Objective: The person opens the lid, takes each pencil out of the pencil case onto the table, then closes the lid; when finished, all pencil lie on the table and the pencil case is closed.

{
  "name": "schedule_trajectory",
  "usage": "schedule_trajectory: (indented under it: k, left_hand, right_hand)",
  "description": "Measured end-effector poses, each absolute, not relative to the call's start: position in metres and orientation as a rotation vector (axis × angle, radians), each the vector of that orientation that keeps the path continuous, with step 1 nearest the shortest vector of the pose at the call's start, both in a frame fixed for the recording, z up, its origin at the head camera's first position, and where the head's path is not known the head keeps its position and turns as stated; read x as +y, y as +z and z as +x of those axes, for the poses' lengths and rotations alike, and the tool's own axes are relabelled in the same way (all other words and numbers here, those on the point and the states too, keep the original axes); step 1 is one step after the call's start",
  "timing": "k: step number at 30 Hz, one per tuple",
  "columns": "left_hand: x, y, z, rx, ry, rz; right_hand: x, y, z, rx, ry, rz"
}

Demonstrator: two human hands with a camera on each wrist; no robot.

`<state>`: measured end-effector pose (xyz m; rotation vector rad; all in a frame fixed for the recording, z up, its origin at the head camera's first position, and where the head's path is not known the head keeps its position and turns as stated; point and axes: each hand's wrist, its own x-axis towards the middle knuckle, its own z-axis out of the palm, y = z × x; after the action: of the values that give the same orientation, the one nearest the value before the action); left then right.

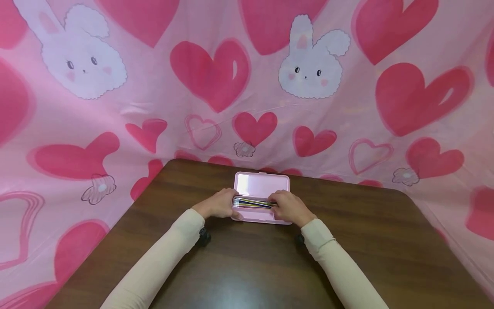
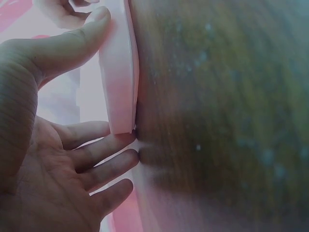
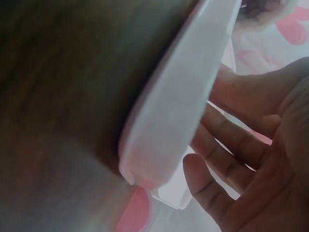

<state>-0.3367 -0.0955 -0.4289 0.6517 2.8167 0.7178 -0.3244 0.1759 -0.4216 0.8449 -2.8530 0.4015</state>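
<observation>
Pencils point(image 1: 252, 203) lie inside the pink pencil case point(image 1: 254, 215), its lid point(image 1: 262, 182) not yet closed. The left hand point(image 1: 220, 203) grips one end; whether the right hand point(image 1: 290, 207) pinches pencils is unclear.

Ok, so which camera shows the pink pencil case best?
The head view: it looks down into the open pink pencil case, showing the raised lid and pencils inside. Both wrist views show mainly its outer side wall, close up and cut off by the picture's top edge.

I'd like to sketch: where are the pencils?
In the head view, below centre, the pencils lie in the open pink case between left hand and right hand.
</observation>
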Motion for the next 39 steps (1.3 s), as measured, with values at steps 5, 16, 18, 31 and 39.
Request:
schedule_trajectory:
  k: [5, 16, 18, 31, 39]
  left_hand:
    - [-0.096, -0.429, -0.337, 2.83, 0.701, 0.651]
    - [-0.096, -0.431, -0.337, 2.842, 0.707, 0.673]
    - [-0.096, -0.431, -0.337, 2.849, 0.695, 0.677]
    - [-0.094, -0.429, -0.337, 2.83, 0.711, 0.664]
    - [-0.094, -0.428, -0.336, 2.82, 0.724, 0.637]
  right_hand:
    - [0.172, -0.423, -0.322, -2.858, 0.409, 0.844]
    - [0.176, -0.425, -0.324, -2.889, 0.326, 0.827]
    - [0.177, -0.425, -0.326, -2.887, 0.323, 0.829]
    - [0.179, -0.428, -0.33, -2.788, 0.272, 0.852]
    - [0.19, -0.418, -0.328, -2.681, 0.373, 0.791]
